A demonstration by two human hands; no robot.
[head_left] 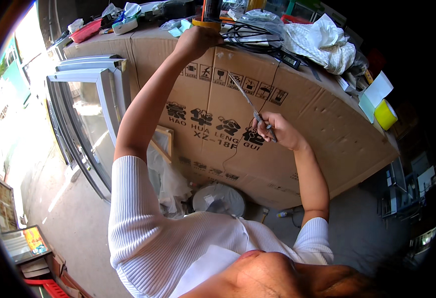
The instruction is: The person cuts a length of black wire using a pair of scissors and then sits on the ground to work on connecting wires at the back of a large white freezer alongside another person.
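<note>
My left hand (196,40) reaches up onto the top of a large brown cardboard box (317,124) and rests by a yellow-rimmed round object (207,23) and a tangle of black cables (255,37); its fingers are curled, and what they grip is hidden. My right hand (277,130) is closed around a thin metal tool (250,102) like a soldering iron. The tool's tip points up and left in front of the box's printed side, and a thin cord hangs from it.
The box top holds a crumpled white cloth (322,42), a yellow tape roll (385,114), a red tray (85,32) and small clutter. Grey metal window frames (96,94) lean at the box's left. A white round fan (219,199) stands on the concrete floor below.
</note>
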